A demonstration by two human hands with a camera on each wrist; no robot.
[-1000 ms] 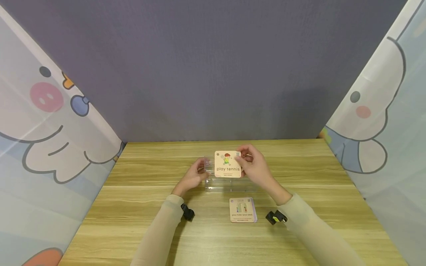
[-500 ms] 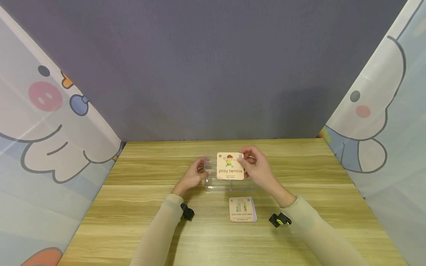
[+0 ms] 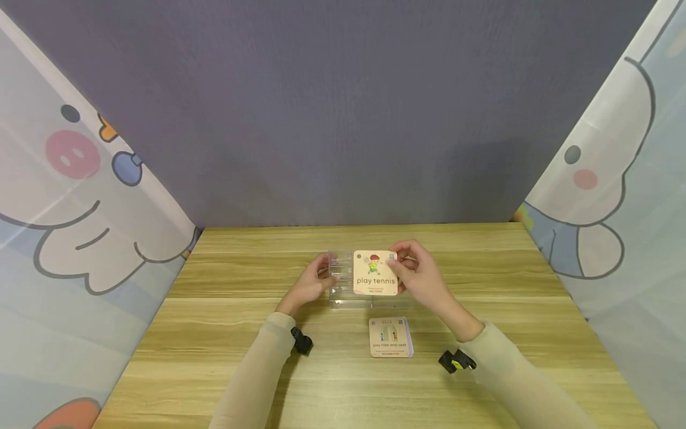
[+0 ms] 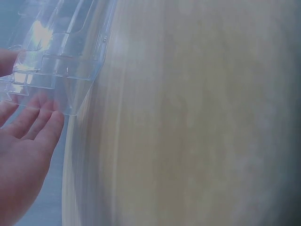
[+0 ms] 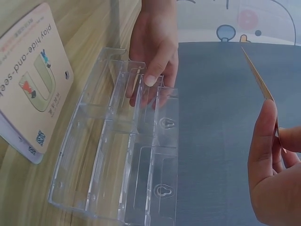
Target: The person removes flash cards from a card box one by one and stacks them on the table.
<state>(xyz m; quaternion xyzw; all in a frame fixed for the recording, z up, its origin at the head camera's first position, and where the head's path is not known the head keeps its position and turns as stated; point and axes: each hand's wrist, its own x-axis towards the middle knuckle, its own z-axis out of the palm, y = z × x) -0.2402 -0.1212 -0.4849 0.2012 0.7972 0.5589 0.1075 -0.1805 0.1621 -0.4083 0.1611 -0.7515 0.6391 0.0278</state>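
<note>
My right hand [image 3: 423, 280] pinches the right edge of a square card [image 3: 375, 273] printed "play tennis", thumb on its front face. The card is held up over a clear plastic stepped rack [image 3: 351, 304], overlapping its middle in the head view. In the right wrist view the card [image 5: 258, 77] shows nearly edge-on, apart from the rack's tiers [image 5: 134, 127]. My left hand [image 3: 309, 285] grips the rack's left end. Its thumb lies on a step, and its other fingers [image 4: 44, 125] show through the clear plastic in the left wrist view.
A small stack of cards [image 3: 389, 338], topped by "play hide-and-seek", lies on the wood-grain table [image 3: 225, 333] in front of the rack. A dark grey panel [image 3: 343, 119] stands behind the table, with cartoon-printed curtains [image 3: 32, 250] on both sides.
My right hand and the tennis card have moved slightly right and nearer to me, uncovering more of the rack's left part. My left hand and the card stack have stayed put.
</note>
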